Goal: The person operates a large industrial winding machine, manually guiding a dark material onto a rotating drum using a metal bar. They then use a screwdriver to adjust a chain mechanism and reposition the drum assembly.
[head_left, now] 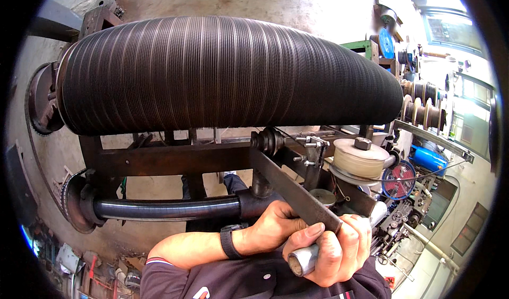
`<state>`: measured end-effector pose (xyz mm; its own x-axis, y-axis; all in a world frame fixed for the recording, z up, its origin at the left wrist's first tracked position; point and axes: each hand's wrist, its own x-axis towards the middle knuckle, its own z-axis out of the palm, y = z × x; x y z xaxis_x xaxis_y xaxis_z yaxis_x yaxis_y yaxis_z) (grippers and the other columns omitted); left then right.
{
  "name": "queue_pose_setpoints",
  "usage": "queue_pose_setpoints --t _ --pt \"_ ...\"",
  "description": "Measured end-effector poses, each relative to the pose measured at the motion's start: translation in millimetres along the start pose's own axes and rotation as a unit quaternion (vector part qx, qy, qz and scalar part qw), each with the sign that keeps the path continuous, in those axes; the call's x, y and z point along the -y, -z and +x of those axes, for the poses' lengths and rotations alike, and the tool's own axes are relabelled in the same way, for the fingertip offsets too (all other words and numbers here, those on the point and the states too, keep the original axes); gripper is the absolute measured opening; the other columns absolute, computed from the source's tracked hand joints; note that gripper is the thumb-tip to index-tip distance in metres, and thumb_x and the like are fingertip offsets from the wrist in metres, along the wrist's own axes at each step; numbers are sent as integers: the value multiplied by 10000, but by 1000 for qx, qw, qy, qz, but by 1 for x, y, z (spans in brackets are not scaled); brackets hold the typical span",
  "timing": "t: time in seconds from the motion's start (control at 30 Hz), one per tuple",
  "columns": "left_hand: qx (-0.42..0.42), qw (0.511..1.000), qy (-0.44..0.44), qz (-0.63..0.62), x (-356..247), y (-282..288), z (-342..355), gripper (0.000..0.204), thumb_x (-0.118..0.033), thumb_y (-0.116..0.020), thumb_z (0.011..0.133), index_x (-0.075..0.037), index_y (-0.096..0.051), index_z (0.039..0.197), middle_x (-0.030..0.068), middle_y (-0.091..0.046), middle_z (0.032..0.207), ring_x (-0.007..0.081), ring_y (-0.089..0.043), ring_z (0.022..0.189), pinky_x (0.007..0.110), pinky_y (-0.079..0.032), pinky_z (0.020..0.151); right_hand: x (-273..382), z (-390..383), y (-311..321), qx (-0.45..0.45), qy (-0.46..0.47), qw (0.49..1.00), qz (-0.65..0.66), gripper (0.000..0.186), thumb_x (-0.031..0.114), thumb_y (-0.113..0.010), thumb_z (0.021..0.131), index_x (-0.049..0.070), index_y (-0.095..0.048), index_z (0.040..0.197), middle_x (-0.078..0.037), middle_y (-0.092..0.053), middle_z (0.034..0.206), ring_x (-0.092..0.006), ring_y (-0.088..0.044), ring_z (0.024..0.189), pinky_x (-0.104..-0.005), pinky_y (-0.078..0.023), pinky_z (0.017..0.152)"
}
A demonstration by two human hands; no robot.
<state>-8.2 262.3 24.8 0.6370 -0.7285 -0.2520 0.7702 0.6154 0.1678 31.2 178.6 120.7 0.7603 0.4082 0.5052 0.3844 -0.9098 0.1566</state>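
Note:
A flat steel bar [283,185] slants down toward me from a grooved pulley [268,141] below a long drum [222,73] wound with dark wire. My right hand [334,251] is closed around a short metal tube handle [302,263] at the bar's near end, its fingers also against the bar. My left hand [278,224] grips the bar from the left side, thumb against it and fingertips partly hidden. Right of the bar sit a pale cylindrical wheel [358,160] with a hex nut and a bolted bracket [313,151]. A shiny horizontal shaft [167,209] runs left of my hands.
A brown steel frame [154,162] carries the drum. Chain sprockets [79,206] are at the left. At the right are wire spools [427,113], a blue tank [429,157], a red-bladed fan [397,181] and assorted machinery. Loose clutter [74,267] lies on the floor at lower left.

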Motion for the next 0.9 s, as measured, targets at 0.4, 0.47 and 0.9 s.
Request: queue_pose_setpoints --t 0.4,0.47,0.9 --pt "-14 1000 26 -10 -3 2 -6 211 -140 -706 937 10 -734 1083 63 -750 1077 111 -660 1013 285 -536 901 6 0 0 5 -3 1000 13 110 29 -603 799 -18 -515 753 -154 -533 612 -302 -539 497 -413 -468 477" --pt "-12 1000 23 -7 -4 2 -7 207 -136 -705 941 7 -733 1088 62 -751 1078 111 -661 1015 285 -536 905 7 1 0 4 -3 1000 11 113 30 -604 803 -18 -515 753 -154 -533 612 -302 -539 496 -416 -468 478" --pt "-9 999 35 -5 -9 4 -8 172 -95 -692 953 -20 -749 1097 55 -759 1082 118 -677 1003 296 -549 888 10 1 1 9 3 1000 11 127 25 -602 799 -11 -495 741 -149 -519 601 -302 -532 493 -414 -465 475"
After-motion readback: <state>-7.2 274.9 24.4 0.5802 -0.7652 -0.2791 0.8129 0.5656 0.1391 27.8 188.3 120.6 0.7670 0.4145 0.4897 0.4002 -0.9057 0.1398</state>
